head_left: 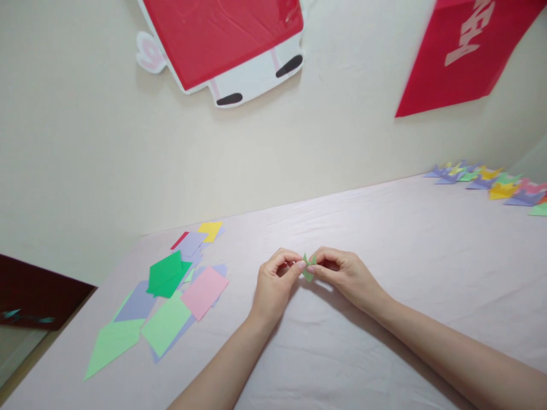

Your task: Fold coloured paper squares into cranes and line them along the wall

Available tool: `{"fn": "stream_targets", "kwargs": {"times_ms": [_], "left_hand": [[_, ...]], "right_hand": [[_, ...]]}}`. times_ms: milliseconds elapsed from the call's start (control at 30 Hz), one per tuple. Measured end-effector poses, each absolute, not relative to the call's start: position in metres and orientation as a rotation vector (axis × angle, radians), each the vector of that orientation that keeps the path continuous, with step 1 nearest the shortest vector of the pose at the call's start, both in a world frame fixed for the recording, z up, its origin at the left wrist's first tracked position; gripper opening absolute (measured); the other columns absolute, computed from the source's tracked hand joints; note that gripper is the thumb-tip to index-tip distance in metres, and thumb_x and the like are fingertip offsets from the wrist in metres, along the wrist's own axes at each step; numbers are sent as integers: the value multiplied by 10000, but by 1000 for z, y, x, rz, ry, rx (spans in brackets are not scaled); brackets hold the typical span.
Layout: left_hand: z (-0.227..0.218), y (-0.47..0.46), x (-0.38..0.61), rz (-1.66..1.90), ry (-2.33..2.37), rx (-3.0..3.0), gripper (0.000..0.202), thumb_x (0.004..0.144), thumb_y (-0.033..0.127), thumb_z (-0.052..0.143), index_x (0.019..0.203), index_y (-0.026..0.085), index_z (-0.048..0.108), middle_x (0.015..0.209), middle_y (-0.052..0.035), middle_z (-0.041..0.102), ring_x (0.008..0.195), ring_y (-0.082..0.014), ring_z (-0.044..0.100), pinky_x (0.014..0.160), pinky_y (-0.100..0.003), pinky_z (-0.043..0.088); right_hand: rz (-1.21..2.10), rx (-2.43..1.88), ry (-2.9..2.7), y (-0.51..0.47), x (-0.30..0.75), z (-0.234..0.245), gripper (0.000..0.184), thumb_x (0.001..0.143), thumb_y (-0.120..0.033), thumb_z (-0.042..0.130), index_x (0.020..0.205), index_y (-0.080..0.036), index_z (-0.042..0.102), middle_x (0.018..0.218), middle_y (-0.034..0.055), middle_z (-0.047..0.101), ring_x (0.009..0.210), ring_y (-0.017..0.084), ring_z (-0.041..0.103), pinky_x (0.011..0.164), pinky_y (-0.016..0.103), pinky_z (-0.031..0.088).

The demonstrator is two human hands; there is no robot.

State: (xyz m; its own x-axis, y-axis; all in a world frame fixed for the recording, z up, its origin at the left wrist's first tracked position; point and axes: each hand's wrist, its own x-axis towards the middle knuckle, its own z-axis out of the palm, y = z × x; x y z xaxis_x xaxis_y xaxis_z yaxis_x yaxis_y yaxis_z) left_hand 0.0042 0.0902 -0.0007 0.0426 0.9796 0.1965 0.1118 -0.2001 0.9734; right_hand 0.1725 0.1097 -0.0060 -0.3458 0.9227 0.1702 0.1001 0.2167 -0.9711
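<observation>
A small folded piece of green paper (308, 266) is pinched between both hands over the middle of a pale pink table (384, 245). My left hand (273, 285) grips its left side with closed fingers. My right hand (342, 273) grips its right side, fingers also closed. Most of the paper is hidden by the fingertips.
Loose coloured paper sheets (171, 296) lie spread on the table to the left: green, pink, lilac, yellow, red. Several folded paper pieces (496, 182) sit in a row at the far right by the wall. Red decorations (222, 34) hang on the cream wall.
</observation>
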Motion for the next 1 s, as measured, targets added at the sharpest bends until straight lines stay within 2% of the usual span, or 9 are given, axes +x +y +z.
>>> {"fn": "stream_targets", "kwargs": {"times_ms": [467,600,800,1000], "left_hand": [[-1,88,9,1317,1108,1289,109,788,267,697,746,175,656,734,27,576,693,-119,477,658,-229,363],[-1,87,12,1290,1141,1321,149,839,303,655,769,173,632,727,25,576,684,-122,480,648,-230,371],[3,81,15,1224,1280,1502,164,853,309,654,757,179,620,740,18,582,688,-133,502,650,-242,384],[6,79,14,1305,1320,1704,157,911,231,587,759,191,587,796,8,581,791,-155,544,738,-263,401]], "right_hand": [[1333,-929,-1558,110,172,-4,236,809,-379,675,697,-175,637,701,2,614,683,154,552,655,272,424],[1311,-960,-1560,109,170,-7,264,813,-396,655,686,-178,574,633,-27,537,608,130,488,592,254,383],[1315,-938,-1531,110,171,-8,273,819,-400,648,688,-179,553,650,-38,478,616,120,437,585,244,348],[1394,-911,-1461,110,168,-2,330,797,-461,676,663,-183,558,625,-37,503,598,124,463,587,252,369]]}}
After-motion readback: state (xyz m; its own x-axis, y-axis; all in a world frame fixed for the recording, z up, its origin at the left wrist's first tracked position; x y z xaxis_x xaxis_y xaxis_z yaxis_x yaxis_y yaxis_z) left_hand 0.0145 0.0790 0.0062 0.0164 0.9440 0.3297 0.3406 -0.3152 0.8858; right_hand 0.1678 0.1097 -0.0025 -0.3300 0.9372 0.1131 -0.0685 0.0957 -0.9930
